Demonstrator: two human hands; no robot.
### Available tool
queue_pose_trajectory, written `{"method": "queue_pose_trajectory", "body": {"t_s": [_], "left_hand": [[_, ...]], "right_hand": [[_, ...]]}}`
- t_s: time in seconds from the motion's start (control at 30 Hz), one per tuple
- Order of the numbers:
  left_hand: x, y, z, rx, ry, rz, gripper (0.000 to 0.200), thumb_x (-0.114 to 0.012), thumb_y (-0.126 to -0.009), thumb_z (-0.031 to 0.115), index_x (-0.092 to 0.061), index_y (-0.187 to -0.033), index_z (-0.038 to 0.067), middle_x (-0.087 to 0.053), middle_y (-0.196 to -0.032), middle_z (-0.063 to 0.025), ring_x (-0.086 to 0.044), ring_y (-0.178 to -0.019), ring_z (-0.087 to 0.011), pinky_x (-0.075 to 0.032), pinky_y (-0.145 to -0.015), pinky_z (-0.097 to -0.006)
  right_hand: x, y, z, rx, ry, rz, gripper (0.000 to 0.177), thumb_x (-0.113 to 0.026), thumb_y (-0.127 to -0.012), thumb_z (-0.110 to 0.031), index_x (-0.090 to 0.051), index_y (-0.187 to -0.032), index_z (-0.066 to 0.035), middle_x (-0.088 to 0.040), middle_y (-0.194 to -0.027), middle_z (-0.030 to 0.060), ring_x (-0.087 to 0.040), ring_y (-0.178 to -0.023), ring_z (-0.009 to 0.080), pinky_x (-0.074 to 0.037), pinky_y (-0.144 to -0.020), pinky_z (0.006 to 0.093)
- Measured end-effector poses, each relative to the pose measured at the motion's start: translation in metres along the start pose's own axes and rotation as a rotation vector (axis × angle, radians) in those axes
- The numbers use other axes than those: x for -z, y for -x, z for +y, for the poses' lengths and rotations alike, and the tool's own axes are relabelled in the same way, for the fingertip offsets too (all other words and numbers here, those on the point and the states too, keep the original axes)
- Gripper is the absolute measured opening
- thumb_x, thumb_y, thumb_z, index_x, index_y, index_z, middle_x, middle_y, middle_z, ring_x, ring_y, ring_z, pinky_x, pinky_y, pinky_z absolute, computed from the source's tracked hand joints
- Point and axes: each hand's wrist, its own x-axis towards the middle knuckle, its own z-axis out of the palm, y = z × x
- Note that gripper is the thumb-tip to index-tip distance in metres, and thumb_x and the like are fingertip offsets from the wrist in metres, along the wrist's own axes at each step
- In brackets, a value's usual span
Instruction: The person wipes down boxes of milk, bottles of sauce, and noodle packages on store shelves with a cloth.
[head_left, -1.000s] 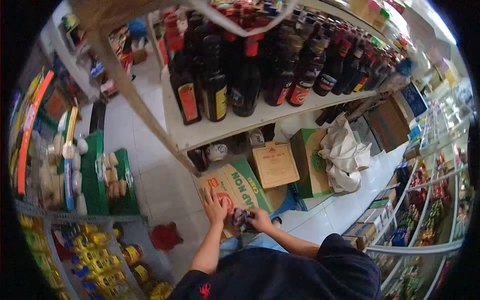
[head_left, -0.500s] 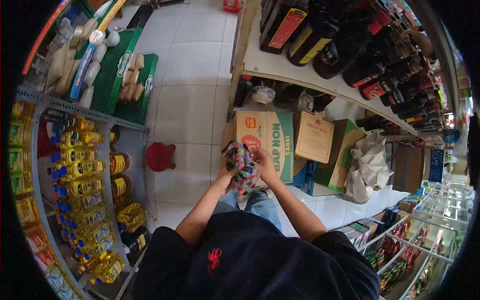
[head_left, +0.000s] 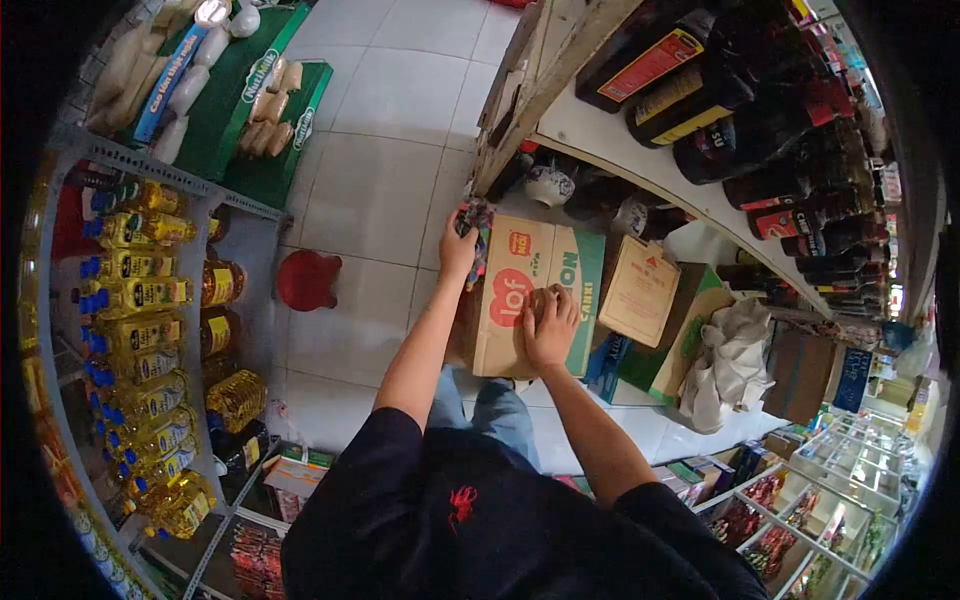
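The multicoloured bundle of small sachets (head_left: 478,230), shared by both hands before, now sits in the left hand's (head_left: 458,252) closed grip alone, at the far corner of the printed cardboard box (head_left: 505,335). Its long axis points away toward the white bottle shelf (head_left: 590,130). The right hand (head_left: 550,320) lies open, flat on the box.

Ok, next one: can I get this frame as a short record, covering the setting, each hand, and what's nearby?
setting: shop aisle, white tiled floor
left: left hand grips a multicoloured bundle of small packets at the box's far corner
right: right hand lies flat on a tan cardboard box with a red logo
nearby: dark glass bottles on a white shelf; yellow oil bottles; red round stool
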Motion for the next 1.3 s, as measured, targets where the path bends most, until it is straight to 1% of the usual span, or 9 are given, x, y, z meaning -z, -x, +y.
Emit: {"method": "queue_pose_trajectory", "body": {"t_s": [0.27,0.33,0.53,0.6,0.67,0.73,0.83,1.0,1.3], "left_hand": [[0.01,0.004,-0.086,0.023,0.115,-0.051,0.046,-0.061,-0.077,0.02,-0.046,-0.117,0.004,-0.051,-0.116,-0.0128,-0.05,-0.104,-0.026,-0.04,-0.086,-0.0339],[0.019,0.036,0.002,0.338,0.38,-0.131,0.049,-0.062,-0.077,0.025,-0.046,-0.116,0.002,-0.049,-0.116,-0.0095,-0.047,-0.105,-0.0228,-0.035,-0.091,-0.0324],[0.015,0.044,0.033,0.063,0.133,-0.186,0.057,-0.061,-0.078,0.028,-0.038,-0.124,0.003,-0.045,-0.119,-0.0111,-0.044,-0.109,-0.0222,-0.035,-0.091,-0.0337],[0.01,0.046,0.012,0.029,0.369,-0.037,0.052,-0.064,-0.077,0.021,-0.041,-0.121,0.004,-0.05,-0.114,-0.0073,-0.047,-0.104,-0.0207,-0.033,-0.092,-0.0321],[0.02,0.053,-0.015,0.403,0.351,0.004,0.053,-0.062,-0.079,0.018,-0.039,-0.124,0.004,-0.048,-0.116,-0.0081,-0.046,-0.105,-0.0211,-0.032,-0.093,-0.0331],[0.027,0.056,-0.109,0.219,0.063,0.04,0.052,-0.06,-0.08,0.018,-0.037,-0.125,0.005,-0.043,-0.122,-0.0088,-0.043,-0.11,-0.021,-0.031,-0.095,-0.0347],[0.038,0.073,-0.158,0.347,0.813,0.016,0.053,-0.058,-0.082,0.024,-0.036,-0.126,0.004,-0.037,-0.129,-0.0106,-0.035,-0.117,-0.0225,-0.028,-0.098,-0.0355],[0.029,0.081,-0.073,0.147,0.145,0.003,0.065,-0.054,-0.082,0.035,-0.027,-0.132,0.004,-0.031,-0.132,-0.016,-0.027,-0.124,-0.0274,-0.023,-0.1,-0.0371],[0.001,0.029,0.038,0.212,0.134,-0.126,0.072,-0.055,-0.081,0.039,-0.018,-0.136,0.009,-0.011,-0.141,-0.0135,-0.024,-0.126,-0.0205,-0.022,-0.1,-0.0277]], "right_hand": [[-0.014,0.004,0.005,-0.069,0.01,-0.039,0.043,-0.053,-0.074,-0.031,-0.048,-0.109,-0.007,-0.042,-0.118,0.0166,-0.037,-0.113,0.034,-0.024,-0.098,0.0468],[-0.01,0.003,0.003,-0.069,0.013,-0.015,0.044,-0.053,-0.074,-0.032,-0.048,-0.11,-0.007,-0.042,-0.119,0.0171,-0.037,-0.112,0.0342,-0.024,-0.098,0.0477],[0.007,0.0,-0.003,-0.059,-0.032,-0.025,0.041,-0.052,-0.075,-0.031,-0.047,-0.11,-0.008,-0.04,-0.12,0.014,-0.036,-0.112,0.0332,-0.023,-0.098,0.0465],[0.007,-0.003,-0.002,-0.037,-0.046,-0.016,0.042,-0.052,-0.075,-0.03,-0.046,-0.11,-0.008,-0.039,-0.12,0.0133,-0.035,-0.112,0.0337,-0.024,-0.097,0.0458],[0.004,-0.001,0.0,-0.042,-0.017,-0.044,0.042,-0.052,-0.075,-0.031,-0.046,-0.11,-0.008,-0.039,-0.12,0.0131,-0.035,-0.113,0.0329,-0.023,-0.097,0.0456],[0.007,-0.002,-0.002,-0.033,-0.023,-0.036,0.042,-0.051,-0.076,-0.032,-0.047,-0.111,-0.009,-0.039,-0.12,0.0129,-0.035,-0.113,0.032,-0.022,-0.098,0.0455],[0.004,-0.001,0.001,-0.031,-0.004,-0.076,0.043,-0.051,-0.077,-0.033,-0.046,-0.113,-0.01,-0.039,-0.121,0.0128,-0.035,-0.114,0.0316,-0.022,-0.098,0.0458],[0.007,-0.002,0.0,-0.021,-0.016,-0.052,0.045,-0.051,-0.077,-0.032,-0.045,-0.116,-0.011,-0.039,-0.121,0.0128,-0.035,-0.114,0.0304,-0.023,-0.098,0.0462],[0.008,0.005,-0.001,0.001,0.019,-0.064,0.049,-0.051,-0.077,-0.034,-0.042,-0.12,-0.013,-0.038,-0.123,0.013,-0.032,-0.117,0.0308,-0.018,-0.1,0.0457]]}}
